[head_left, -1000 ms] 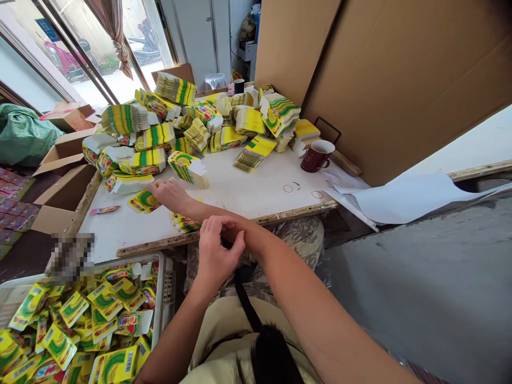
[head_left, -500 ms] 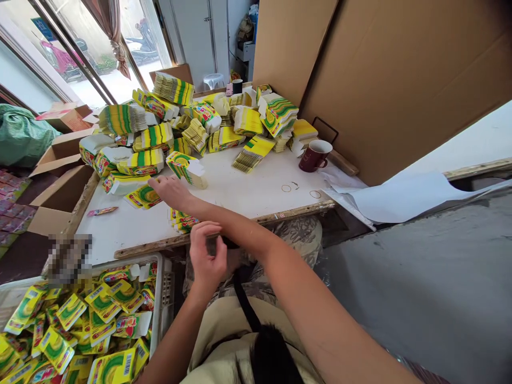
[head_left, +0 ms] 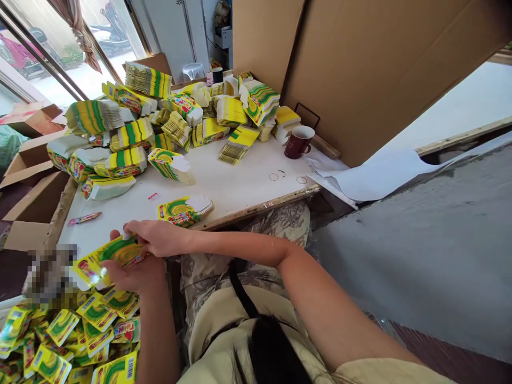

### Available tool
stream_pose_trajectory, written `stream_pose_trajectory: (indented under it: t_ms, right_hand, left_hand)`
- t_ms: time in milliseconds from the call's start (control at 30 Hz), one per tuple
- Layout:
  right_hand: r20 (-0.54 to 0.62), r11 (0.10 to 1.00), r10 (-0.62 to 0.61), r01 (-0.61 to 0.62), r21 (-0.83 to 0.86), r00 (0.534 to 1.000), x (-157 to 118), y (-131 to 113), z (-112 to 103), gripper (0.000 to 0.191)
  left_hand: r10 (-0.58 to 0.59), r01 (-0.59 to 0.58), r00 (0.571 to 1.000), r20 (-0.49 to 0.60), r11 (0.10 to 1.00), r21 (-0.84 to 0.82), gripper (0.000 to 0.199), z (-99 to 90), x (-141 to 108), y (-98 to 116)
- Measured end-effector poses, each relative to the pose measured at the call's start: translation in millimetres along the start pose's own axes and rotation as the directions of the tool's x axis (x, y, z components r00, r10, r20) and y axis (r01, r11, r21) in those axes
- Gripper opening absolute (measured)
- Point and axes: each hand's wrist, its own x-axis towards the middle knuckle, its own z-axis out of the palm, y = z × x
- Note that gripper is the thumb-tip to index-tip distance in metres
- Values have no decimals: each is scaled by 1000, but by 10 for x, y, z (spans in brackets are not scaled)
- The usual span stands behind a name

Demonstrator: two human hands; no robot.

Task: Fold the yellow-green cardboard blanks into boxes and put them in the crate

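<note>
Both my hands are on one yellow-and-green printed carton, held tilted above the near left corner of the table. My left hand grips it from below, its thumb lying across the printed face. From above, my right hand closes on the carton's right end, where fingers hide part of it. A small stack of flat cartons lies at the table's front edge, just beyond my right wrist. Below and left of my hands is a heap of yellow cartons.
Bundles of flat cartons cover the back and left of the white table. A maroon mug stands at the right, before large cardboard sheets. A pencil-like item lies at the left; open cardboard boxes stand beyond.
My right hand has drawn back from the table toward me with a carton. My left hand has moved left and now grips it too. The view has shifted slightly.
</note>
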Motion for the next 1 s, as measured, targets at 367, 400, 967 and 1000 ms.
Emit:
stream_pose_trajectory:
  t_ms: [367, 400, 967, 1000]
  right_hand:
    - [-45, 964, 69, -55, 260, 997, -73, 95, 204, 31]
    - [-34, 960, 92, -79, 270, 995, -88, 82, 222, 33]
    - [-36, 971, 100, -89, 224, 994, -230, 94, 120, 25]
    - [-29, 972, 99, -90, 218, 995, -240, 95, 67, 21]
  left_hand:
    - [-174, -2, 925, -338, 887, -462, 48, 19, 78, 42]
    - [-174, -5, 920, -352, 891, -454, 48, -13, 90, 12]
    - [-74, 54, 955, -287, 996, -75, 66, -90, 3, 126]
    - [-42, 27, 959, -280, 998, -57, 55, -80, -16, 129]
